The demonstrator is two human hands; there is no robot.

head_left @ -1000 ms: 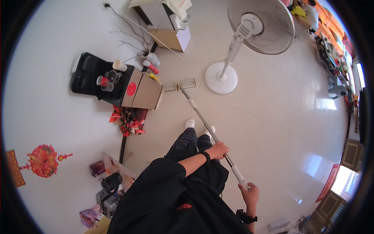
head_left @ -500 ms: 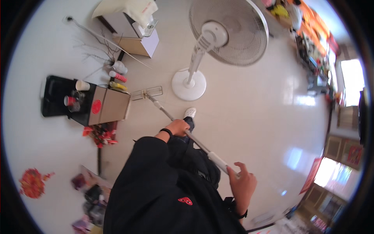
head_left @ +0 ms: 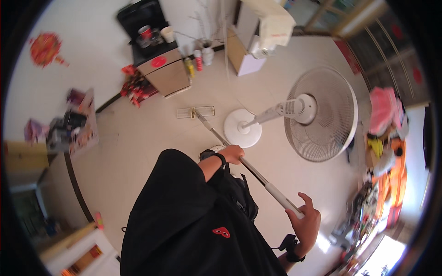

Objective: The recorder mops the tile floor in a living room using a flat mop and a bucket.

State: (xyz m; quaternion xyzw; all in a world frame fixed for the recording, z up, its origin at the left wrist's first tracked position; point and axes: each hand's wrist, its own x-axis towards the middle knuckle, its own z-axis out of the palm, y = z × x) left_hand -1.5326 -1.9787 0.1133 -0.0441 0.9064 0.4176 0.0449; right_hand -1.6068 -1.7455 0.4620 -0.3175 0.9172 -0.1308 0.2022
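Observation:
A flat mop slants across the middle, with a silver and white pole [head_left: 258, 174] and a thin rectangular head [head_left: 195, 112] lying on the floor. Partway down the pole, my left hand [head_left: 231, 154] is wrapped around the metal section. At the white upper end, my right hand [head_left: 306, 225] has its thumb against the handle and its index finger raised in a loose hold. Just right of the mop head stands the round white base [head_left: 243, 129] of a pedestal fan [head_left: 321, 114]. My shoe is mostly hidden behind my left arm.
Behind the mop head stands a brown cabinet [head_left: 164, 76] with cups on top. Spray cans [head_left: 198, 60] and a white vase [head_left: 207, 54] line the wall. A cloth-covered box unit [head_left: 248, 48] is at the back. Cluttered shelving [head_left: 83, 122] stands left; piled items [head_left: 386, 161] lie right.
My view has turned left, so the cabinet, fan and shelving appear farther right. Both hands stay on the mop pole, and the mop head remains between cabinet and fan base.

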